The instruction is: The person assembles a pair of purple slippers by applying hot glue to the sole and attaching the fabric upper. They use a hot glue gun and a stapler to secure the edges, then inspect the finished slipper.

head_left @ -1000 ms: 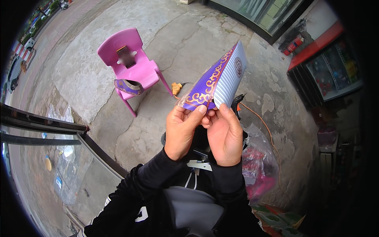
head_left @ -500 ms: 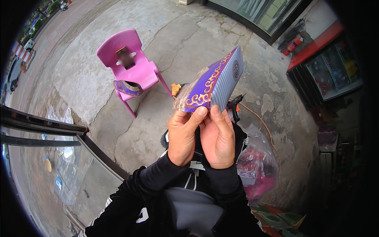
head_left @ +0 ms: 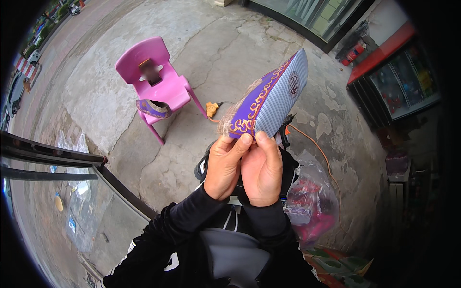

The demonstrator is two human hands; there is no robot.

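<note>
Your left hand point(head_left: 224, 165) and right hand point(head_left: 261, 170) sit pressed together, thumbs and fingertips pinching the lower end of the purple box point(head_left: 269, 98) with gold trim and a striped grey face. It's raised in front of you, tilted up to the right, with clear wrap clinging at its lower left edge. Judging by that, unwrapping looks barely begun; the box looks closed. Beyond: pink plastic chair point(head_left: 156, 84), tape roll point(head_left: 153, 108) on its seat, orange cable point(head_left: 317, 144), red-filled bag point(head_left: 309, 201).

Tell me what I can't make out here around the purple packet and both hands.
- Head view: the purple packet lower end, covered by left hand and right hand.
- Dark thing on the ground beneath, mostly hidden behind both hands.
- Roll on the pink chair: too small to identify.
- Clear bag contents: blurred red.
</note>
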